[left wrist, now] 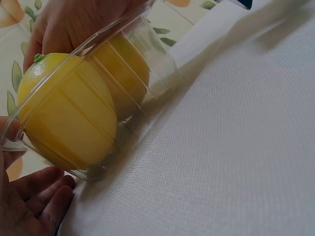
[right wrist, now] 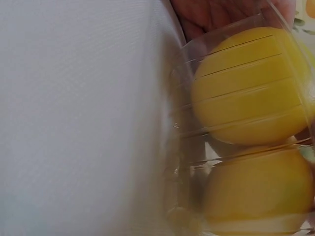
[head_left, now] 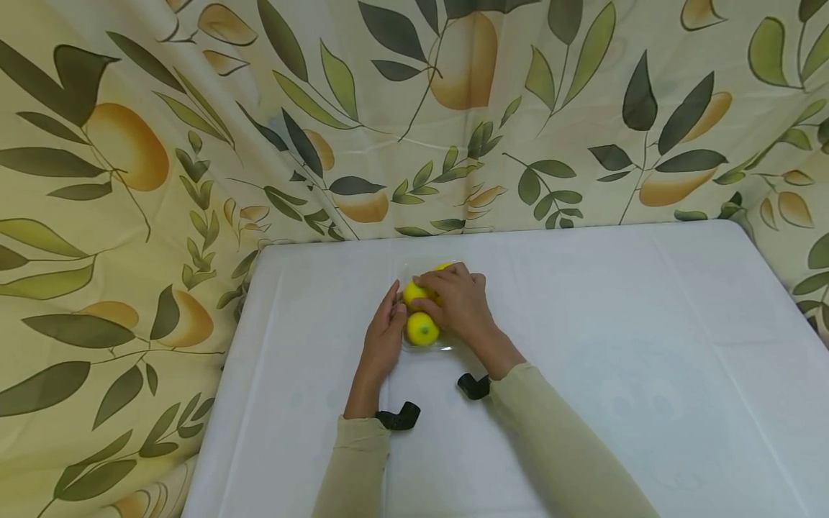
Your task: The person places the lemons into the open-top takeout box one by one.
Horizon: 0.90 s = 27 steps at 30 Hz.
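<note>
A clear plastic container [head_left: 447,348] with ridged walls stands on the white-covered table and holds yellow lemons. The front lemon [head_left: 422,329] shows its green-tipped end. Behind it, my right hand [head_left: 460,298] reaches over from the right and grips another lemon [head_left: 414,293] between thumb and fingers. Part of a further lemon [head_left: 444,265] shows beyond that hand. My left hand [head_left: 383,334] lies along the container's left side, its thumb near the rim. In the left wrist view, its relaxed fingers [left wrist: 42,196] are beside the container's corner. The right palm hides some of the contents.
A white cloth [head_left: 615,360] covers the table. Its back edge meets a patterned curtain [head_left: 414,129] of leaves and fruit, which also hangs at the left. Black wrist devices [head_left: 401,416] stick out near both sleeve cuffs.
</note>
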### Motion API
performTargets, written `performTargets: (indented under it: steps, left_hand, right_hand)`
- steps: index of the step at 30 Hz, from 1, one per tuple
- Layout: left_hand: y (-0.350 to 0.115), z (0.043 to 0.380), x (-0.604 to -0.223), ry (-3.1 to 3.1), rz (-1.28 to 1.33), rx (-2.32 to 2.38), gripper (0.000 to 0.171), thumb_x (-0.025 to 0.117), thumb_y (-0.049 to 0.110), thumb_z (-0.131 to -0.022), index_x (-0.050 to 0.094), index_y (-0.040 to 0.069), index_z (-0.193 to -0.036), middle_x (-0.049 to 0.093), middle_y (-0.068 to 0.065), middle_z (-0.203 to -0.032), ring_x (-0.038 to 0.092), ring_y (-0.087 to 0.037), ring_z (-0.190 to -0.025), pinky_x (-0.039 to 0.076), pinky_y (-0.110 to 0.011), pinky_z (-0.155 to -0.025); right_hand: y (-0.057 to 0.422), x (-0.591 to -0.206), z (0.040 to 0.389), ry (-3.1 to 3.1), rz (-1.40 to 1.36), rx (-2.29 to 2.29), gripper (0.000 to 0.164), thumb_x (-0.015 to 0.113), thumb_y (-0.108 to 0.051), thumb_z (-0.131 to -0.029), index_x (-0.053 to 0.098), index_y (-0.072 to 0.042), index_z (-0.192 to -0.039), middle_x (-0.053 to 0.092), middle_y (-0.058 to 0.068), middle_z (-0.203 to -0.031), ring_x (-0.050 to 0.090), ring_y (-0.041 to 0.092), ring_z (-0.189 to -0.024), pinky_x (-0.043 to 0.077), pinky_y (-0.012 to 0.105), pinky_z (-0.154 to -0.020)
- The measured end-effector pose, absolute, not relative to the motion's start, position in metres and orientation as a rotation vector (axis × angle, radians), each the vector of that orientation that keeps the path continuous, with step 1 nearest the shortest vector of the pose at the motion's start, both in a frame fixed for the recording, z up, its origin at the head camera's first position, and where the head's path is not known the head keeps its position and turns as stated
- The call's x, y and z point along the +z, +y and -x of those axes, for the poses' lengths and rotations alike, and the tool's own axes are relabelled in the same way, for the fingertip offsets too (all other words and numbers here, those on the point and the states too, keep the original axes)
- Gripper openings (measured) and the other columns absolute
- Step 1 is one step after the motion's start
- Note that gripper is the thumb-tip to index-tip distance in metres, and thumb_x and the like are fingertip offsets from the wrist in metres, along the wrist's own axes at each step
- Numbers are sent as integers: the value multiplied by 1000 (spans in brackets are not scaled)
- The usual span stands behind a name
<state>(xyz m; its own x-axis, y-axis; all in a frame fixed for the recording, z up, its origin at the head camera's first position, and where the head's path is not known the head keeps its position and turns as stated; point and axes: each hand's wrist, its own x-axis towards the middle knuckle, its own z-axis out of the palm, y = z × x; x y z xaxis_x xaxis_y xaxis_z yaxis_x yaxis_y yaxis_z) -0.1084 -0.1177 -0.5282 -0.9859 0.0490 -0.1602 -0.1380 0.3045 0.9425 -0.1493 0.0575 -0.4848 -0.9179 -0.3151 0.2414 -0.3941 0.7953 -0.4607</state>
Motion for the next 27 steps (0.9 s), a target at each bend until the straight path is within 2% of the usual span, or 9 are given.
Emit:
performTargets:
  steps: [9, 15, 20, 24, 27]
  left_hand:
    - [-116, 110, -529, 2414, 71, 1753, 48, 37, 52, -108, 27, 55, -155, 44, 10, -158, 46, -18, -144, 32, -54, -122]
    - [-115, 110, -529, 2425, 64, 1754, 48, 37, 51, -108, 27, 54, -155, 44, 8, -158, 45, -18, -145, 32, -54, -122]
    - [-116, 110, -529, 2428, 79, 1746, 50, 38, 49, -108, 28, 50, -157, 45, 9, -158, 45, -18, -144, 31, -53, -123]
    - [-118, 109, -529, 2405, 103, 1764, 52, 39, 49, -108, 27, 47, -158, 45, 10, -156, 46, -18, -144, 32, -53, -123]
    - [-120, 109, -528, 2373, 139, 1779, 53, 40, 50, -107, 27, 49, -158, 44, 13, -156, 44, -18, -145, 31, -54, -123]
  right_hand:
    - [62, -488, 151, -2807, -553, 909, 44, 76, -47, -90, 73, -26, -128, 73, -1, -126, 51, 24, -115, 36, 49, -85]
    - [74, -483, 150, -2753, -565, 1035, 42, 75, -40, -92, 72, -21, -130, 73, 0, -127, 55, 28, -117, 41, 54, -89]
    - [96, -473, 146, -2649, -495, 1149, 41, 75, -34, -93, 71, -17, -130, 72, 5, -129, 56, 28, -117, 42, 54, -95]
    - [121, -465, 144, -2560, -425, 1126, 39, 73, -31, -96, 70, -17, -132, 72, 6, -129, 57, 28, -116, 44, 49, -93]
    - [145, -458, 142, -2509, -367, 1064, 36, 69, -27, -98, 70, -15, -132, 72, 8, -128, 58, 30, -117, 47, 50, -93]
